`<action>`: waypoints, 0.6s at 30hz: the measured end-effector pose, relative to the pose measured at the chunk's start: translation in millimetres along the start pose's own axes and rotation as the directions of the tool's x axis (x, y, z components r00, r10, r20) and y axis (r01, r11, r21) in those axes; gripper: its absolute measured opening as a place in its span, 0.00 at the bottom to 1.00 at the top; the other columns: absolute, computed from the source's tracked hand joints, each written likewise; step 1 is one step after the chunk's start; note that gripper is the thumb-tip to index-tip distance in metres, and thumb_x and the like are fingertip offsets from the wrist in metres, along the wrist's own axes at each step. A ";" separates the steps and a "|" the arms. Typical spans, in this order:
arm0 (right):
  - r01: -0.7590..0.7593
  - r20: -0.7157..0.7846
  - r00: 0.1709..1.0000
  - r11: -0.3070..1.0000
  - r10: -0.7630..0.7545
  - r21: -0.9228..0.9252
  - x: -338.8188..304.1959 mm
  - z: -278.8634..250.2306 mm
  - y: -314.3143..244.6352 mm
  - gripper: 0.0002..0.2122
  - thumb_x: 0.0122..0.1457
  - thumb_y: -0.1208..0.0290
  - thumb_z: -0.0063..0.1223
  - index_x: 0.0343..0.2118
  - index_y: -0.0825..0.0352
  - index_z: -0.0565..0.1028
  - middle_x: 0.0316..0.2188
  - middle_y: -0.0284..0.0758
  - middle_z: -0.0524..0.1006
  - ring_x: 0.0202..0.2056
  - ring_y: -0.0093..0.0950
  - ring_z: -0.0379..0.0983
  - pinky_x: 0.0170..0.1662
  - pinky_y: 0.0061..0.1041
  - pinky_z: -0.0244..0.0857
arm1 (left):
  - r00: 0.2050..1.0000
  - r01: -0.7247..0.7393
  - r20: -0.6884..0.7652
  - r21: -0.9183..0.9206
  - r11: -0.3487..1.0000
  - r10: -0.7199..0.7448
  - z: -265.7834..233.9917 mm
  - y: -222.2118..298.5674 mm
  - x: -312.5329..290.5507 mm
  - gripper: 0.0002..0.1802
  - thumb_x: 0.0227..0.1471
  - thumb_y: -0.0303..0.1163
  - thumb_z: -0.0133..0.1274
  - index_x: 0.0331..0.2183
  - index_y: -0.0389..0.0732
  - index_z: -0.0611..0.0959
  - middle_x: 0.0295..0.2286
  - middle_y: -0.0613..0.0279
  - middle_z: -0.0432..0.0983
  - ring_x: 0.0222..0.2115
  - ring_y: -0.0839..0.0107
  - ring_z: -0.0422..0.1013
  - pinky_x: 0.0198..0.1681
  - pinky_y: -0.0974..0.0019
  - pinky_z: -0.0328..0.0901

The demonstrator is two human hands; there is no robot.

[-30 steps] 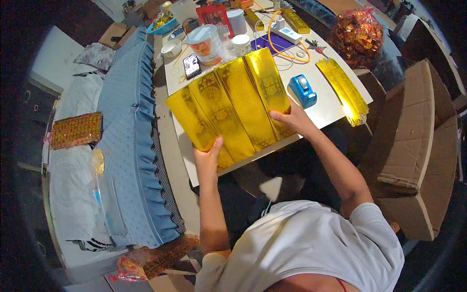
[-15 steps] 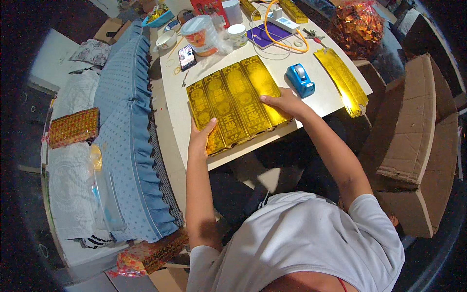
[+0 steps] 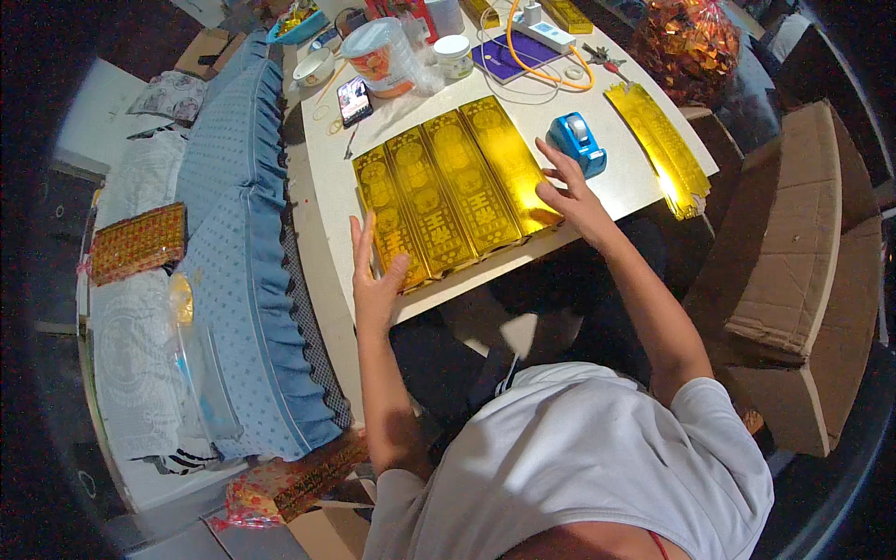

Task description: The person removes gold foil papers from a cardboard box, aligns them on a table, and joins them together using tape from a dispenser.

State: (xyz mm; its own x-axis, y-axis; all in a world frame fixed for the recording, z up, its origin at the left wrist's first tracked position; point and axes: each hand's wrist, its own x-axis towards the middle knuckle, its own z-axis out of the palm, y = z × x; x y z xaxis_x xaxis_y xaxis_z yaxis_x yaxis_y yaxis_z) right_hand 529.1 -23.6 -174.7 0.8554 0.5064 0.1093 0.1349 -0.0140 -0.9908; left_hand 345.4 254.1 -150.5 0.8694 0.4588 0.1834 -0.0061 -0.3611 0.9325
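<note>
Nearest, left hand (image 3: 373,280) flat and open, fingers straight, set against the left edge of the gold foil panel (image 3: 453,191), gripping nothing. Right hand (image 3: 571,194) open too, fingers spread, hovering at the panel's right edge, holding nothing. Panel of four joined gold strips flat on the white table (image 3: 625,191), near its front edge. Just beyond the right hand, a blue tape dispenser (image 3: 578,142). Farther right, a stack of gold strips (image 3: 661,147). At the far end, a phone (image 3: 354,99) and a round tub (image 3: 378,58).
</note>
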 end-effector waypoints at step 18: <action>0.324 0.200 0.943 0.861 -0.265 -0.393 -26.6 7.5 4.0 0.30 0.44 0.58 0.69 0.54 0.51 0.75 0.68 0.48 0.48 0.67 0.43 0.46 0.67 0.35 0.44 | 0.859 -0.511 0.398 0.691 0.511 0.322 36.6 18.3 -17.2 0.22 0.48 0.40 0.60 0.48 0.63 0.82 0.60 0.68 0.64 0.64 0.56 0.53 0.65 0.34 0.28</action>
State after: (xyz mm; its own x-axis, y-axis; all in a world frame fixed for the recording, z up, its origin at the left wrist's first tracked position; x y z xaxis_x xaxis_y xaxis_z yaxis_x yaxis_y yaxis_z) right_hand 503.2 -30.6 -182.1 0.6715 0.6535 0.3493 0.5899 -0.1862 -0.7857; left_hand 348.4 209.8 -147.9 0.9415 -0.0449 0.3340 -0.1061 -0.9802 0.1673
